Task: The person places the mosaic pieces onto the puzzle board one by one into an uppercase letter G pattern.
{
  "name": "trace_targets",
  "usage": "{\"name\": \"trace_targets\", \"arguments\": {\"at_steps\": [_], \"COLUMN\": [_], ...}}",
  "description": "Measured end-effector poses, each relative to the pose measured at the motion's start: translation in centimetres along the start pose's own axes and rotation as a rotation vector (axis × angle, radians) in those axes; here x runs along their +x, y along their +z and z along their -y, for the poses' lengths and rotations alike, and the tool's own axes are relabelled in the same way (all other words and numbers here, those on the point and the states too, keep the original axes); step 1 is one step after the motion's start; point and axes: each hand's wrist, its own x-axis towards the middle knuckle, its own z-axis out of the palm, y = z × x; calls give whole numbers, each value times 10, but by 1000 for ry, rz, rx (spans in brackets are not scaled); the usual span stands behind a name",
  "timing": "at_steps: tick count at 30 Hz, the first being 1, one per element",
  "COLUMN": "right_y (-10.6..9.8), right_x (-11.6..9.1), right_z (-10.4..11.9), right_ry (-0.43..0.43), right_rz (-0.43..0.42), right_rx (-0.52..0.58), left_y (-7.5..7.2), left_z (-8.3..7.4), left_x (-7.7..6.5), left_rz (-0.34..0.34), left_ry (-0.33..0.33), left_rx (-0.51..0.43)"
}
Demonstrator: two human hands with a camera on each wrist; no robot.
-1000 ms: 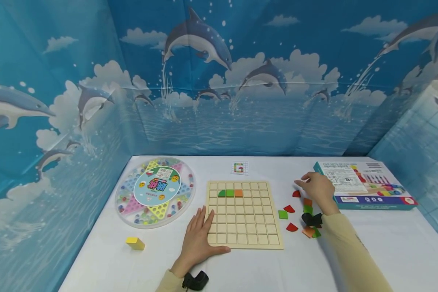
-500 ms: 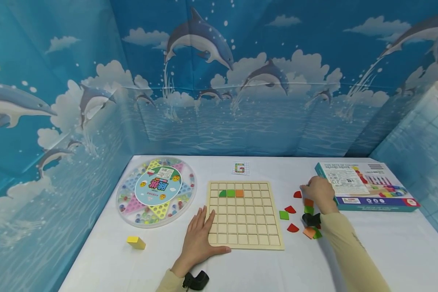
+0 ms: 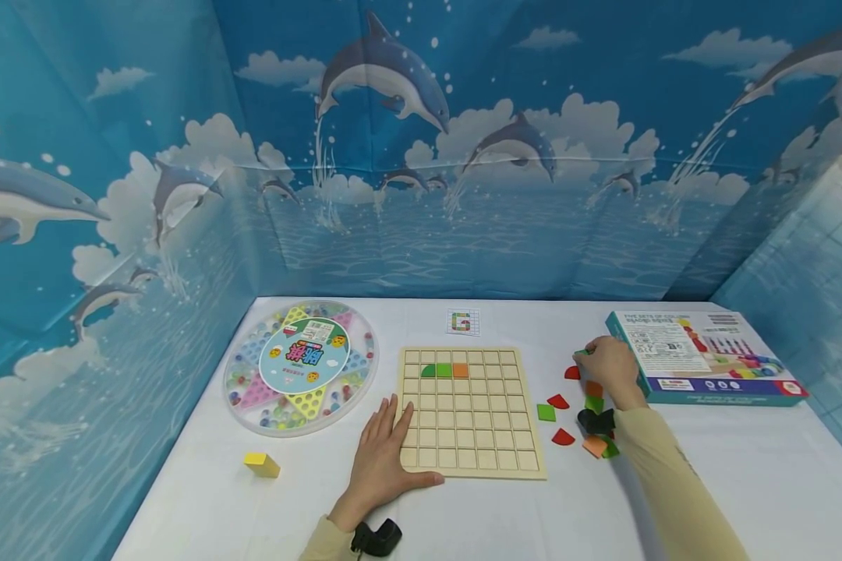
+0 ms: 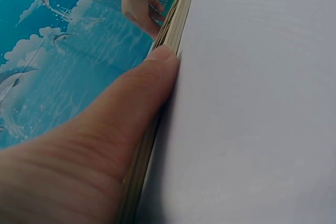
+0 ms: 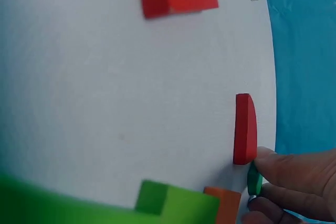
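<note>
My left hand (image 3: pixel 386 460) lies with straight fingers along the left edge of a wooden grid board (image 3: pixel 494 461), its thumb (image 4: pixel 136 93) against the near side. A green quarter-circle piece (image 3: pixel 428 372), a light green square (image 3: pixel 444 371) and an orange square (image 3: pixel 460 371) sit in one row of the grid. Right of the board, my right hand (image 3: pixel 612 366) pinches a small dark green piece (image 5: pixel 254 178) between thumb and fingers. Right beside that piece is a red quarter-circle piece (image 5: pixel 245 129). A small card (image 3: pixel 462 322) with a coloured G pattern lies behind the board.
Several loose pieces, among them a light green square (image 3: pixel 546 412) and a red wedge (image 3: pixel 563 438), lie right of the board. A printed box (image 3: pixel 709 354) stands at far right. Left are a round marble game (image 3: pixel 302 366) and a yellow block (image 3: pixel 262 465).
My right hand's fingers have gone from spread above the pieces to closed, and they now pinch the dark green piece near the red one. My left hand stays on the board.
</note>
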Motion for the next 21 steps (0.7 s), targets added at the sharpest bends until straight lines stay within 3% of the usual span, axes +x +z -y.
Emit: {"name": "trace_targets", "arguments": {"at_steps": [11, 17, 21], "right_y": [-1, 1, 7], "right_x": [4, -5, -17], "right_z": [2, 13, 27], "right_ry": [-38, -82, -174], "right_rz": [19, -66, -129], "right_rx": [24, 45, 109], "left_y": [0, 0, 0], "left_z": [-1, 0, 0], "left_x": [0, -1, -1], "left_rz": [0, 2, -3], "left_ry": [3, -1, 2], "left_rx": [6, 10, 13]}}
